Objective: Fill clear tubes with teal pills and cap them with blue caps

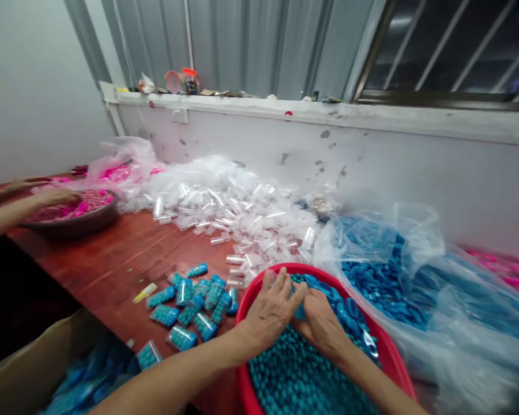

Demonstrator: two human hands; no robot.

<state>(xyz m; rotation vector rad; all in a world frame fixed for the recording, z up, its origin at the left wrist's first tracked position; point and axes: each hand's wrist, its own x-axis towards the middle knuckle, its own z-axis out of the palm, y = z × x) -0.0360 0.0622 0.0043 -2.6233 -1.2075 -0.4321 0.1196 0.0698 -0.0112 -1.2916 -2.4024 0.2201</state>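
Note:
Over a red basin (402, 369) filled with small teal beads (294, 374), my two hands meet with their fingers closed. My left hand (270, 305) is wrapped over what looks like a small clear plastic bottle, of which only an edge shows. My right hand (322, 323) presses against it from the other side, and a bit of blue plastic shows between the palms. Blue caps (346, 311) lie on the beads at the basin's far right. Left of the basin, several bead-filled bottles with blue caps (192, 305) lie on the red-brown table (134, 248).
A heap of empty clear bottles (225, 202) lies along the wall. At right is a plastic bag of blue caps (376, 276). Another person's hands (56, 196) work over a dark basin of pink beads (90, 222). Bead-filled bottles (90, 380) sit below the table edge.

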